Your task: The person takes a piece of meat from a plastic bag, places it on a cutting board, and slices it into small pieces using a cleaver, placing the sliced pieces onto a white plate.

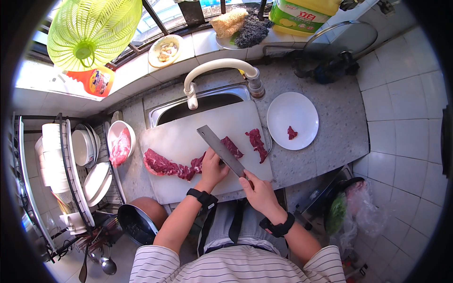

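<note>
My right hand [260, 192] grips the handle of a cleaver [221, 150], whose broad blade slants up and left over a piece of raw red meat [231, 146]. Behind the blade, my left hand [212, 169] rests on the meat, its fingertips partly hidden. A long strip of raw meat [166, 166] stretches left from there across the white cutting board [177, 138]. A separate cut strip [257, 144] lies near the board's right edge. One small meat piece [292, 133] sits on a white plate [279, 106] to the right.
The board partly covers a sink [155, 116] under a curved faucet [223, 63]. At left, a white bowl [131, 131] holds more meat beside a dish rack [72, 177]. A pot [141, 219] is below. Plastic bags [368, 215] lie low at right; a glass lid [341, 39] leans behind.
</note>
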`<action>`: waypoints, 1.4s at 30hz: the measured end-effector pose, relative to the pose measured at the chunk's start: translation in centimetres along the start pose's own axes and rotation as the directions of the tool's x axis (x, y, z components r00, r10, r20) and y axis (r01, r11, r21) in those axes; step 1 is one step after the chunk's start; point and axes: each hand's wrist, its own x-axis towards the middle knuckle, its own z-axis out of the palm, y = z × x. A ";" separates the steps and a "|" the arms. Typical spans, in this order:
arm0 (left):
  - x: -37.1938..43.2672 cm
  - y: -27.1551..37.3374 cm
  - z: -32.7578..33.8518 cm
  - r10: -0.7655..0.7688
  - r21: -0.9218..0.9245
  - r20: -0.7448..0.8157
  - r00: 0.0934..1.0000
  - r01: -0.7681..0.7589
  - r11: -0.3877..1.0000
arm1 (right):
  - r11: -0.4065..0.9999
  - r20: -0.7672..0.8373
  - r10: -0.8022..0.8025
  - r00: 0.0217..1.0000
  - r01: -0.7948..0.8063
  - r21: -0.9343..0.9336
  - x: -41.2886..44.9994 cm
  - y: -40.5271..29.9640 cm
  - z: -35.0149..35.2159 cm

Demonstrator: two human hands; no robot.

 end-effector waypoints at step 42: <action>0.4 -1.3 0.9 0.064 0.063 0.044 0.997 -0.067 0.996 | 0.969 0.077 0.175 0.982 -0.158 -0.189 2.2 -0.9 -0.1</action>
